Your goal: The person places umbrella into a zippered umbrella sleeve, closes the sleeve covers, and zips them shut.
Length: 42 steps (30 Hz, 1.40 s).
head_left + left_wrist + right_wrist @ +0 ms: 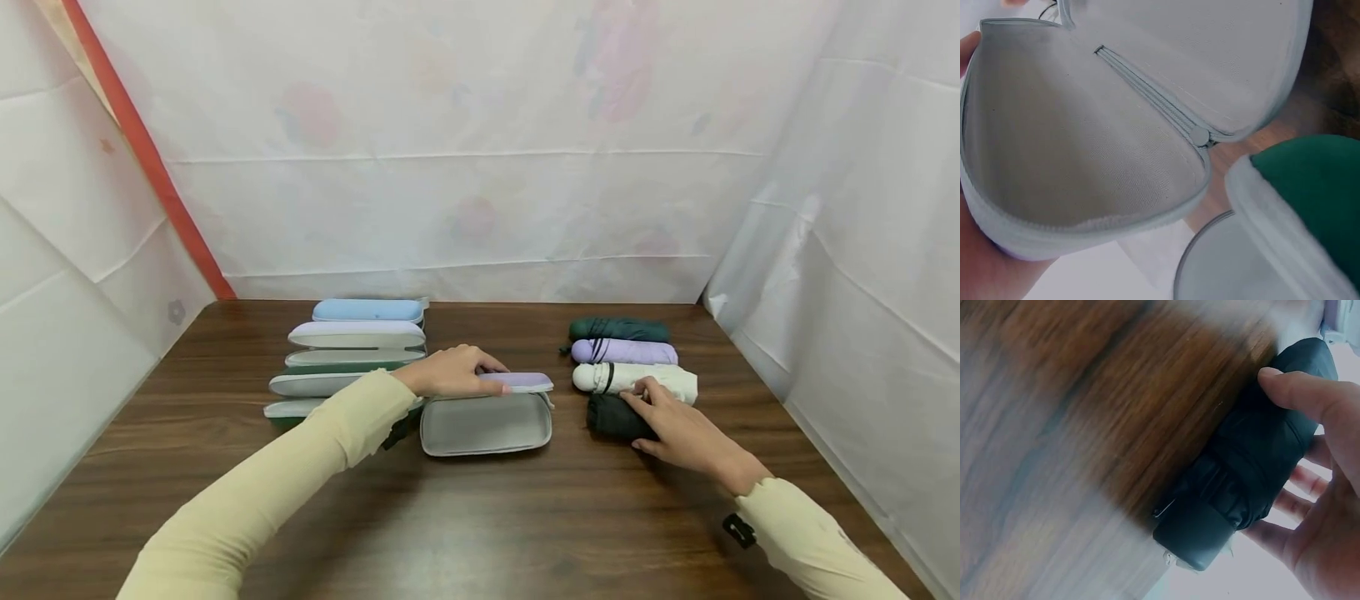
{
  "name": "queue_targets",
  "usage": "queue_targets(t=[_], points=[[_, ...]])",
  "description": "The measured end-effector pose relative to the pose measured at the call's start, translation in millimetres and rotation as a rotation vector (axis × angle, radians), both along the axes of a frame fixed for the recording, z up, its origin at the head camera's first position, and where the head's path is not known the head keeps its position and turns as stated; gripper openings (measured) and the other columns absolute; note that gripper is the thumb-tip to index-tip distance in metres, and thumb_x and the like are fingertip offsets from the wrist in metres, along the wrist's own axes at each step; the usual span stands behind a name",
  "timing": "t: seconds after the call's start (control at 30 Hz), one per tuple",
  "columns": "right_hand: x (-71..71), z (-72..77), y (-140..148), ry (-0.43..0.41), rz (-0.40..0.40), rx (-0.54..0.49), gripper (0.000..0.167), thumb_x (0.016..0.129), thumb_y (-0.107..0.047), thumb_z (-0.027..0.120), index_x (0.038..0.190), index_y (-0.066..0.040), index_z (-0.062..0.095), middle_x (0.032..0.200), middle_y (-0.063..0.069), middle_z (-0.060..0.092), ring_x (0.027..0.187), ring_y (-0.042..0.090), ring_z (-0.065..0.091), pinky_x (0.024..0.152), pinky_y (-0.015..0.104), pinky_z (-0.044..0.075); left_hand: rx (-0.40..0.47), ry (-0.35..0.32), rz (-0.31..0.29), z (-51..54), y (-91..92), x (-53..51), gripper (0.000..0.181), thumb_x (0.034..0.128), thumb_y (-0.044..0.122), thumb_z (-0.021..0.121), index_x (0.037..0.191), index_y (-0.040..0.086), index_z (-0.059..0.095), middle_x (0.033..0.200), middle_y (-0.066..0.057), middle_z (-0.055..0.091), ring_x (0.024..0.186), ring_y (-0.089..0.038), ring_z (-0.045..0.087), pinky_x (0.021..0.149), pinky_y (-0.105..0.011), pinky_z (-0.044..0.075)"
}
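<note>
In the head view my left hand (453, 372) holds the raised lid of a purple zip case (487, 427), with the thumb at its front edge. The case lies unzipped, and its grey interior (1085, 144) fills much of the left wrist view, bare of contents. My right hand (684, 432) grips a folded black umbrella (611, 417) at the front of the umbrella row. The right wrist view shows thumb and fingers on opposite sides of this umbrella (1254, 450), its capped end free.
Behind the black umbrella lie a white umbrella (637, 380), a lilac one (630, 352) and a dark green one (622, 329). On the left stand a blue case (367, 311), an opened pale lilac case (356, 335) and an opened green case (303, 385). White cloth (472, 225) encloses the table.
</note>
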State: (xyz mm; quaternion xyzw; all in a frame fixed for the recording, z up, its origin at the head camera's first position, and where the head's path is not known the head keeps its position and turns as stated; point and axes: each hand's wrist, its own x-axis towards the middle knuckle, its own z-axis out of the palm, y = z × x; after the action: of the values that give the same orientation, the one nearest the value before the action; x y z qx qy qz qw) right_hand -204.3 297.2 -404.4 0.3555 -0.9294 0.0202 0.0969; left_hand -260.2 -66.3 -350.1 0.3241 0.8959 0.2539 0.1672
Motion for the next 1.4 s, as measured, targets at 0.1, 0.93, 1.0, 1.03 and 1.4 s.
queue_targets(t=[0.1,0.93,1.0,1.03,1.4], points=[[-1.0,-0.6,0,0.023,0.024,-0.012,0.068,0.073,-0.019,0.084,0.129,0.006,0.055,0.109,0.013,0.045,0.078,0.016,0.049,0.064,0.031,0.042,-0.019,-0.014,0.015,-1.7,0.2,-2.7,0.048,0.0900,0.044,0.058,0.128,0.016,0.062,0.117,0.003,0.064,0.097,-0.009,0.059,0.080,-0.032,0.046],[-5.2,2.5,9,0.006,0.014,-0.002,0.067,0.065,-0.025,0.086,0.120,0.000,0.058,0.110,0.014,0.060,0.098,0.031,0.057,0.080,0.048,0.046,0.000,-0.091,-0.026,-8.7,9.4,-12.2,0.051,0.0899,0.043,0.059,0.129,0.010,0.061,0.120,-0.002,0.063,0.100,-0.011,0.059,0.084,-0.032,0.046],[-4.9,2.8,8,0.007,0.018,-0.003,0.066,0.064,-0.026,0.087,0.119,-0.001,0.059,0.109,0.012,0.060,0.097,0.030,0.057,0.079,0.047,0.046,-0.005,-0.094,-0.033,-7.7,10.2,-12.7,0.051,0.0899,0.043,0.059,0.129,0.010,0.060,0.120,-0.002,0.063,0.100,-0.011,0.059,0.084,-0.032,0.046],[-4.6,3.6,7,0.008,0.020,-0.003,0.065,0.064,-0.026,0.087,0.118,-0.001,0.060,0.108,0.012,0.060,0.096,0.029,0.057,0.079,0.047,0.046,-0.004,-0.095,-0.039,-7.1,10.5,-13.2,0.051,0.0901,0.043,0.059,0.129,0.010,0.060,0.120,-0.003,0.063,0.100,-0.011,0.059,0.084,-0.032,0.046],[-3.0,13.5,-25,-0.039,0.064,0.004,0.066,0.065,-0.033,0.085,0.121,-0.007,0.061,0.108,0.007,0.060,0.095,0.026,0.057,0.077,0.045,0.047,0.001,-0.145,-0.043,-7.8,4.6,-12.7,0.053,0.0931,0.040,0.058,0.134,0.006,0.054,0.126,-0.006,0.060,0.109,-0.015,0.057,0.090,-0.035,0.045]])
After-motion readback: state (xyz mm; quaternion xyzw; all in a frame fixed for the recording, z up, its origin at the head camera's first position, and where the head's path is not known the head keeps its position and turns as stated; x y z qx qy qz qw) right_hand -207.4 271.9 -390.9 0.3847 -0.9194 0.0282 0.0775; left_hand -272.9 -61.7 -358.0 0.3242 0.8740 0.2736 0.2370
